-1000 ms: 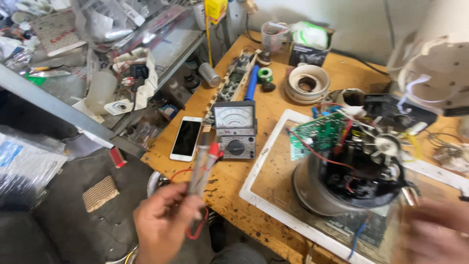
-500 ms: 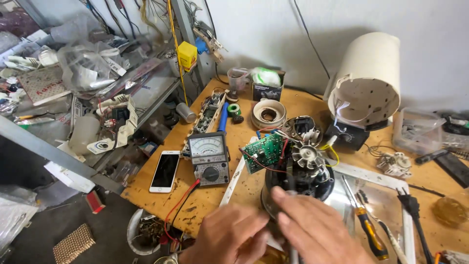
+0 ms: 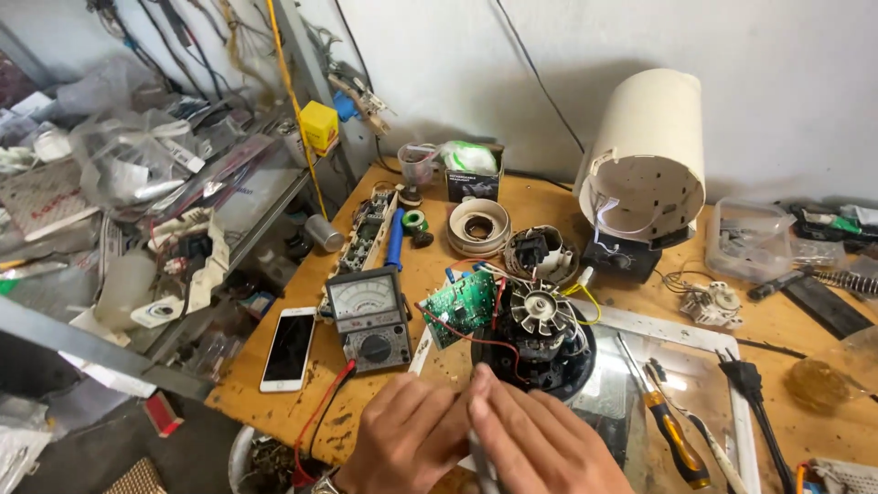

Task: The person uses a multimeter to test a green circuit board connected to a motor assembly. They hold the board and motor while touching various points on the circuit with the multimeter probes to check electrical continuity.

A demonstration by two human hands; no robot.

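My left hand [image 3: 407, 434] and my right hand [image 3: 540, 439] are pressed together at the bench's front edge, fingers curled. A slim grey test probe [image 3: 480, 462] sticks out between them. Just beyond my fingertips stands a dark round motor unit [image 3: 540, 338] with a white fan on top. A green circuit board [image 3: 462, 306] hangs off its left side on red wires. Left of that lies a grey analog multimeter [image 3: 370, 320]. Its red lead [image 3: 320, 412] runs down towards my left wrist.
A white phone [image 3: 288, 348] lies left of the meter. An orange-handled screwdriver [image 3: 672, 430] and a black plug [image 3: 741, 375] rest on a white-framed glass panel [image 3: 695, 334]. A cream cylindrical housing [image 3: 645, 155] stands at the back. A cluttered shelf [image 3: 137, 183] fills the left.
My left hand, which held the probes low on the left, has come to the front of the motor unit and joined my right hand. The view has swung right and up.
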